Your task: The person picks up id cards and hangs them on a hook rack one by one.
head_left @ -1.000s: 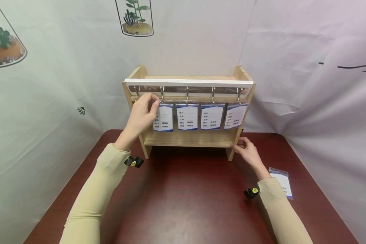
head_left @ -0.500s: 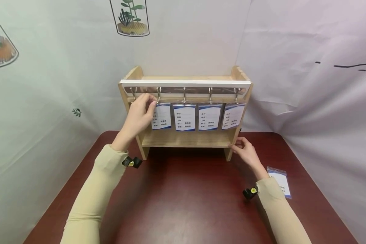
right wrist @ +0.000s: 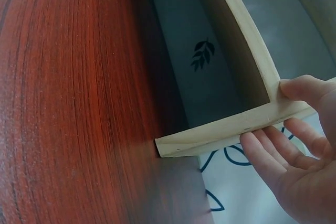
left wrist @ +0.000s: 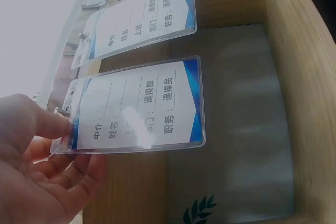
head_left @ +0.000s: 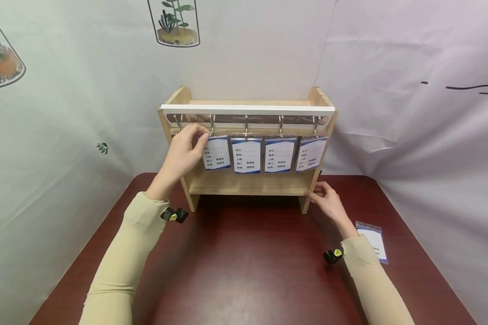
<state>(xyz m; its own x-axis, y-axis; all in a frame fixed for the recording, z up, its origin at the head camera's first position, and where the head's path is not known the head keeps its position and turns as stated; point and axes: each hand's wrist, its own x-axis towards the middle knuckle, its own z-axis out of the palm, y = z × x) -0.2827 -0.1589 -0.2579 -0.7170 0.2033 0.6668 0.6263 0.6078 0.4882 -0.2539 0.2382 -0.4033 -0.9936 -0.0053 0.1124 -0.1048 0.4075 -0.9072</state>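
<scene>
My left hand point(head_left: 185, 148) is at the left end of the hook rail point(head_left: 248, 119) on a small wooden shelf point(head_left: 248, 187). Its thumb and fingers pinch the slotted top corner of a clear-sleeved name badge point(left wrist: 136, 106). In the left wrist view a metal hook point(left wrist: 62, 111) shows at that badge's slots, right by the thumb. More badges point(head_left: 246, 155) hang on the hooks to the right. Low on the shelf's right side, my right hand point(head_left: 329, 203) grips the wooden side panel point(right wrist: 226, 127), thumb on the front edge and fingers along the outer face.
Another badge point(head_left: 373, 243) lies flat on the dark red table point(head_left: 244, 262), beside my right sleeve. The leftmost hook point(head_left: 178, 119) carries no badge. A pale fabric wall point(head_left: 260, 54) with printed plants stands close behind the shelf.
The pinched badge has tilted a little, its lower edge swinging right and slightly up. The head view has shifted slightly; my right hand keeps its grip on the side panel.
</scene>
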